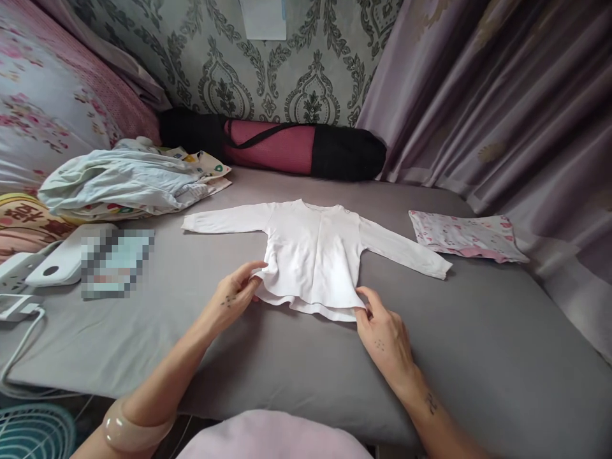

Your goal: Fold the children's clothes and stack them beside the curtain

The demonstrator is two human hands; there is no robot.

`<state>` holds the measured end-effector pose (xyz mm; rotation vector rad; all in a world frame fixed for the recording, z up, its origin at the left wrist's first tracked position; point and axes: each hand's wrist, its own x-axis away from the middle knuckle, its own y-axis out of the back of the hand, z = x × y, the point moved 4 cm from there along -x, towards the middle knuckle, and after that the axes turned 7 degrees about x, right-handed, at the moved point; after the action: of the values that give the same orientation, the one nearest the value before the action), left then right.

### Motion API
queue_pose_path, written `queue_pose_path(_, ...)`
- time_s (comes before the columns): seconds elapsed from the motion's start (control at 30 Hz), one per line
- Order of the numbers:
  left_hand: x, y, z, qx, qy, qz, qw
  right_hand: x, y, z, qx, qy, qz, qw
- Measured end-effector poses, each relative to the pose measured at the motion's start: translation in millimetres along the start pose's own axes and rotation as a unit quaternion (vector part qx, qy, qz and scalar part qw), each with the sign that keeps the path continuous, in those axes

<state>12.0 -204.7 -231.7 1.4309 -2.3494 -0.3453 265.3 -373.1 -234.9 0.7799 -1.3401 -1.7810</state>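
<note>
A small white long-sleeved shirt (pixel 313 255) lies spread out on the grey sheet (pixel 296 363), its collar toward the wall and both sleeves stretched sideways. My left hand (pixel 236 290) pinches the hem's left corner between thumb and fingers. At the right corner of the hem, my right hand (pixel 382 325) grips the cloth in the same way. Between the hands the hem hangs in loose waves, with the front and back layers slightly apart. A faint crease runs down the middle of the front.
Folded flower-print cloth (pixel 468 236) lies on the right. At the left are a pile of clothes (pixel 129 182), a white device (pixel 62 258), a power strip (pixel 19 271) with a cable, and a blurred flat item (pixel 117 264). A black and red long bag (pixel 272 146) lies along the wall.
</note>
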Motion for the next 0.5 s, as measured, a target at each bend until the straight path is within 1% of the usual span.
queue_pose_path(0.07, -3, 7, 1, -0.018, -0.022, 0.003, 1.000, -3, 1, -2, -0.028, 0.005, 0.027, 0.999)
queue_pose_path(0.13, -6, 21, 3, -0.049, -0.032, -0.009, 0.998, -6, 6, -7, -0.046, 0.010, 0.039, 0.998)
queue_pose_path(0.2, -6, 37, 4, -0.096, -0.046, -0.020, 0.994, -8, 13, -13, -0.040, 0.007, 0.028, 0.999)
queue_pose_path(0.27, -6, 47, 4, -0.143, -0.073, -0.005, 0.987, -9, 19, -18, -0.006, 0.006, 0.016, 1.000)
queue_pose_path(0.33, -5, 51, 5, -0.182, -0.096, 0.032, 0.978, -7, 21, -20, 0.033, 0.027, 0.021, 0.999)
queue_pose_path(0.4, -3, 50, 9, -0.220, -0.108, 0.061, 0.968, -5, 20, -17, 0.061, 0.062, 0.026, 0.996)
queue_pose_path(0.5, -3, 48, 15, -0.265, -0.127, 0.075, 0.953, -2, 20, -13, 0.088, 0.111, 0.020, 0.990)
